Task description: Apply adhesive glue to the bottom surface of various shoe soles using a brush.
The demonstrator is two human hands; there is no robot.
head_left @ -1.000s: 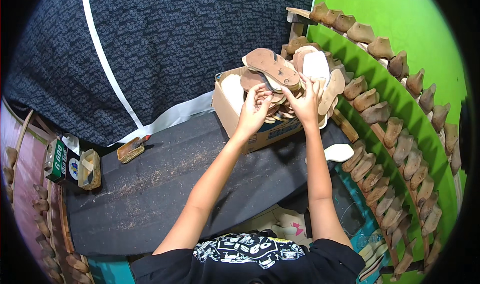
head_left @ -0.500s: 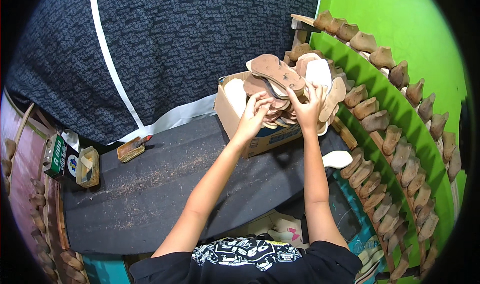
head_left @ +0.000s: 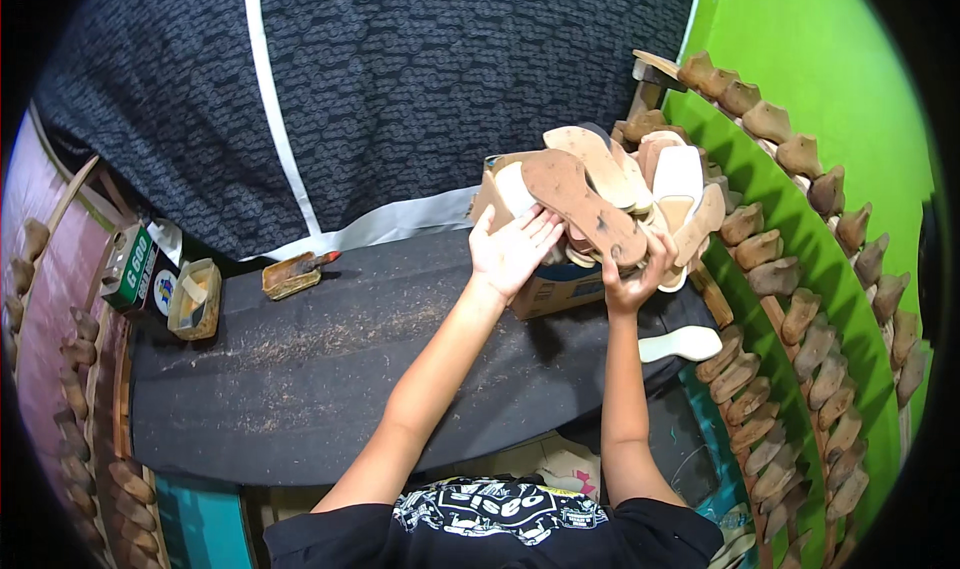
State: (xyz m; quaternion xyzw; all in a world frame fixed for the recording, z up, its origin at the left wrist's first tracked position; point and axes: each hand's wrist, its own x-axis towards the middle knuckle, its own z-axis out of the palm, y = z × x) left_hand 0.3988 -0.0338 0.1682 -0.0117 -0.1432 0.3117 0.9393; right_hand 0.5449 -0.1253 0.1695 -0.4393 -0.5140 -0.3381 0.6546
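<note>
Head view: the right hand (head_left: pixel 640 275) pinches the near end of a brown sole (head_left: pixel 583 207) above a cardboard box (head_left: pixel 562 297) heaped with soles (head_left: pixel 692 219) at the worktop (head_left: pixel 410 299)'s far right corner. The left hand (head_left: pixel 508 256) is spread palm up; whether its fingertips touch the brown sole, I cannot tell.

A dark, swirl-patterned fabric curtain (head_left: pixel 450 69) hangs behind a black cloth-covered table (head_left: pixel 280 399). A bright green wall (head_left: pixel 800 39) stands right; the dim pale pink surface (head_left: pixel 40 184) at left may be another wall.
</note>
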